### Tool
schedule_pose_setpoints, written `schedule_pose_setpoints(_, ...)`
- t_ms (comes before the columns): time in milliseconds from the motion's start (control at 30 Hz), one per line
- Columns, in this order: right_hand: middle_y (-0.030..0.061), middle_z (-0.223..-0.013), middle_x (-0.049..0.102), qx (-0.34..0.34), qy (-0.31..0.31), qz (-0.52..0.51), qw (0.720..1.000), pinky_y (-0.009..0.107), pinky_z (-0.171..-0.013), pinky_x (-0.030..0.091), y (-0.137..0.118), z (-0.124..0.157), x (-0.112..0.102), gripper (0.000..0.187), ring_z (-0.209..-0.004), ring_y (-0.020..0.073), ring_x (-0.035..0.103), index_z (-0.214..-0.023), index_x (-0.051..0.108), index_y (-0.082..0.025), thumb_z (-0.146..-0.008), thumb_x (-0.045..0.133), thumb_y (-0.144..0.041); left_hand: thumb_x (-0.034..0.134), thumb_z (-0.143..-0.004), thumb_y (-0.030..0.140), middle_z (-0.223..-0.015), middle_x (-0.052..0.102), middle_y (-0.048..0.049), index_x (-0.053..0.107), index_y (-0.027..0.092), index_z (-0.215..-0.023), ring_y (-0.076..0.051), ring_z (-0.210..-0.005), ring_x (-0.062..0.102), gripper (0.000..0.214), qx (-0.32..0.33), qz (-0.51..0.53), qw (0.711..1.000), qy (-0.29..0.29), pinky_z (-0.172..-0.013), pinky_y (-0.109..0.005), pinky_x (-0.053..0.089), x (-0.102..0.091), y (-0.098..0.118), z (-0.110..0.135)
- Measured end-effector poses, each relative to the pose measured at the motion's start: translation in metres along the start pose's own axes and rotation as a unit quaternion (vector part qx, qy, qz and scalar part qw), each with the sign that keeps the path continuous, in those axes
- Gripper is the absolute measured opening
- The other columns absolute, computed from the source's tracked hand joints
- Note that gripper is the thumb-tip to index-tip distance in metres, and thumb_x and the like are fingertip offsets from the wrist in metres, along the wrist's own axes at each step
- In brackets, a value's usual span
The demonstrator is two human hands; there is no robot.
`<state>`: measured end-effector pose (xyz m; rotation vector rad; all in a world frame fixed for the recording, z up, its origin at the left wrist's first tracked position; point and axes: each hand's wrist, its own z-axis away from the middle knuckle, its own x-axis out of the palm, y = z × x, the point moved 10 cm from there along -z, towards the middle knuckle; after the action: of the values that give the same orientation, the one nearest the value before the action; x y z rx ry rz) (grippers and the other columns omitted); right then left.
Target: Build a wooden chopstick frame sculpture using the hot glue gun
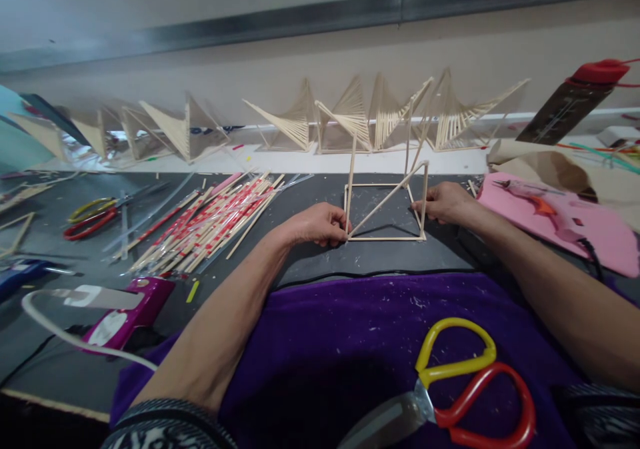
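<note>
A frame of thin wooden sticks [385,238] stands on the dark table in front of me. It has a square base, uprights at its corners and a stick slanting up from the near left corner to the top of the right upright. My left hand [327,224] pinches the frame at its near left corner, fingers closed. On the other side, my right hand [443,202] has its fingers closed on the frame's right side, close to the upright there; the fingertips are partly behind the sticks.
Scissors with yellow and red handles [480,376] lie on the purple cloth [320,329] in my lap. Left are wrapped sticks [210,222], a magenta power strip [130,312] and more scissors [93,217]. A pink glue gun [550,212] lies right. Finished stick models [345,119] line the back.
</note>
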<state>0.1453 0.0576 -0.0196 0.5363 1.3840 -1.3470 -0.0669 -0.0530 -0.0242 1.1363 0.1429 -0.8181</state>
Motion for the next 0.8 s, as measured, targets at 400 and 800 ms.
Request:
schedule_pose_setpoints(400, 0.0033, -0.056, 0.064, 0.002, 0.008, 0.009, 1.0, 0.024, -0.045, 0.039, -0.0009, 0.0025, -0.002, 0.035, -0.043, 0.0125, 0.057, -0.069, 0.069, -0.015, -0.08, 0.058, -0.046, 0.064, -0.067, 0.026, -0.056, 0.057, 0.001, 0.064, 0.014, -0.078, -0.01, -0.049, 0.052, 0.016, -0.004, -0.005, 1.0, -0.003, -0.044, -0.019, 0.036, 0.0019, -0.0002, -0.0008)
schedule_pose_setpoints(800, 0.0012, -0.056, 0.063, -0.008, 0.006, -0.034, 0.999, 0.02, -0.042, 0.035, 0.0046, -0.0039, 0.0026, 0.034, -0.041, 0.0097, 0.054, -0.072, 0.069, -0.017, -0.081, 0.057, -0.047, 0.063, -0.072, 0.036, -0.057, 0.058, 0.0008, 0.063, 0.014, -0.081, -0.008, -0.045, 0.049, 0.024, -0.002, 0.019, 0.999, 0.037, -0.043, -0.019, 0.034, -0.0078, 0.0023, 0.0012)
